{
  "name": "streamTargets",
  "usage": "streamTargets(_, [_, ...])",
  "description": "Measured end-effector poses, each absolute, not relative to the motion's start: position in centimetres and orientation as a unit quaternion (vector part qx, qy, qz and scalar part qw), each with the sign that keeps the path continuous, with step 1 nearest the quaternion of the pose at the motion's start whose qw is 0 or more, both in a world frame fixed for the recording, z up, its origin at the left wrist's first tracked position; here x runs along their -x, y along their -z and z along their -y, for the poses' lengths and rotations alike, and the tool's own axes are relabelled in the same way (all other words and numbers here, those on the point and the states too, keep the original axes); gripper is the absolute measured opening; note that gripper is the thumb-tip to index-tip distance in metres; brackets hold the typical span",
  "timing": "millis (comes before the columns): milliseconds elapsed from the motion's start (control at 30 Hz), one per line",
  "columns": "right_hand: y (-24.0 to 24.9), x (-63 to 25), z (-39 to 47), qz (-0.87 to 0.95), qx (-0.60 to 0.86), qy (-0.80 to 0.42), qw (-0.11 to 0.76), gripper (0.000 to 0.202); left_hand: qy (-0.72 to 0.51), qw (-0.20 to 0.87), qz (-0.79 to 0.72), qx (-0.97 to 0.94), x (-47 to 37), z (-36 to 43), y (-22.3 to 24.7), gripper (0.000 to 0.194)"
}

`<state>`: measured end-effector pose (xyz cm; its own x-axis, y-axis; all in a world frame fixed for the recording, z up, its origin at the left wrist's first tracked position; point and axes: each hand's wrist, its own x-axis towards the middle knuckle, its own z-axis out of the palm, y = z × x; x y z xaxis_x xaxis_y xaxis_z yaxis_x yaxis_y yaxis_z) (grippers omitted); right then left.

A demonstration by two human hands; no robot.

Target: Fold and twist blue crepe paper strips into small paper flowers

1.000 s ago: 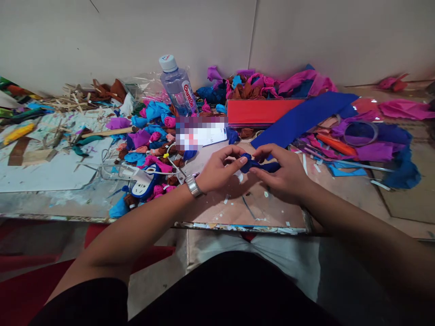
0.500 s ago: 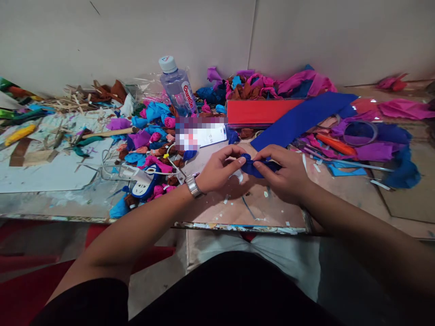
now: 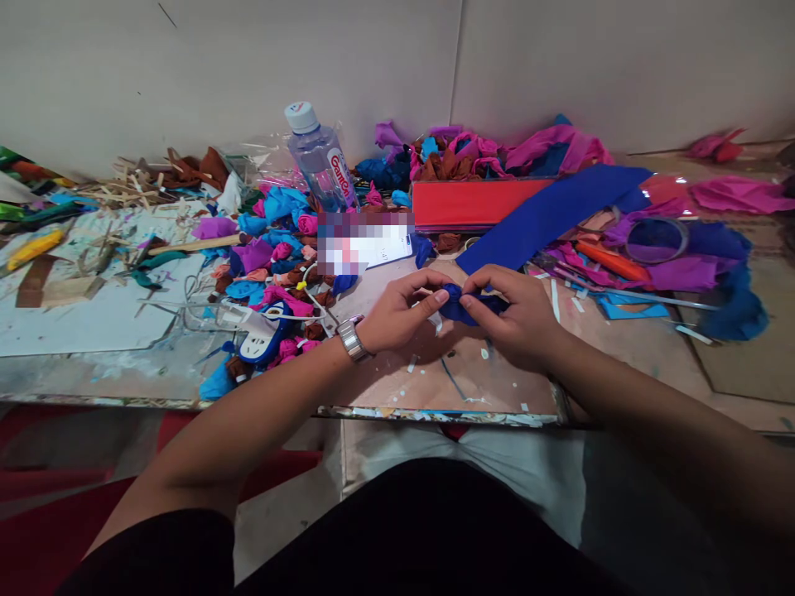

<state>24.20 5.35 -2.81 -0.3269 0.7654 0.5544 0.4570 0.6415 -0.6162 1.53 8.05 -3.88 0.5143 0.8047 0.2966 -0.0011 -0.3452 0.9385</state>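
Between my hands, just above the table, is a piece of dark blue crepe paper (image 3: 458,310), bunched at its left end with a loose tail to the right. My left hand (image 3: 403,310) pinches the gathered end between thumb and fingers. With thumb and forefinger, my right hand (image 3: 515,313) grips the same paper a little to the right. Fingers hide part of the fold. Beyond them a long flat blue strip of crepe paper (image 3: 546,217) lies slanting across a red box (image 3: 472,203).
A phone (image 3: 388,251) and a plastic bottle (image 3: 323,161) stand beyond my left hand, near several crumpled paper bunches. A blue-and-white power strip (image 3: 264,335) lies left. On the right are a tape roll (image 3: 657,242), an orange cutter (image 3: 614,262) and paper scraps.
The rolled end of the blue paper has turned slightly and is more covered by my fingers. Both hands stay in nearly the same place, still pinching it.
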Motion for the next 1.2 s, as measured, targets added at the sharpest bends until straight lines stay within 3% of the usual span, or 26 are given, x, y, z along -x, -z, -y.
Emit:
streamTargets(300, [3.1,-24.35,-5.8,0.821,0.337,-0.181,0.425,0.03,-0.398,0.509,-0.285,-0.708,-1.53,-8.04,4.17,0.042])
streamTargets(567, [3.1,-24.32,-6.03,0.807,0.33,-0.198,0.448,0.024,-0.411,0.561,-0.315,-0.645,-2.01,-7.9,3.75,0.051])
streamTargets(833, [3.48,-24.52,-6.24,0.78,0.372,-0.202,0.46,0.024,-0.336,0.657,-0.337,-0.585,-2.06,-7.71,3.48,0.048])
streamTargets(1033, [3.25,-24.61,-6.26,0.784,0.38,-0.181,0.457,0.023,-0.335,0.631,-0.349,-0.607,-2.07,-7.93,4.05,0.051])
streamTargets(1200, [2.91,-24.78,-6.24,0.814,0.378,-0.161,0.411,0.021,-0.41,0.515,-0.372,-0.655,-1.87,-8.19,4.37,0.049])
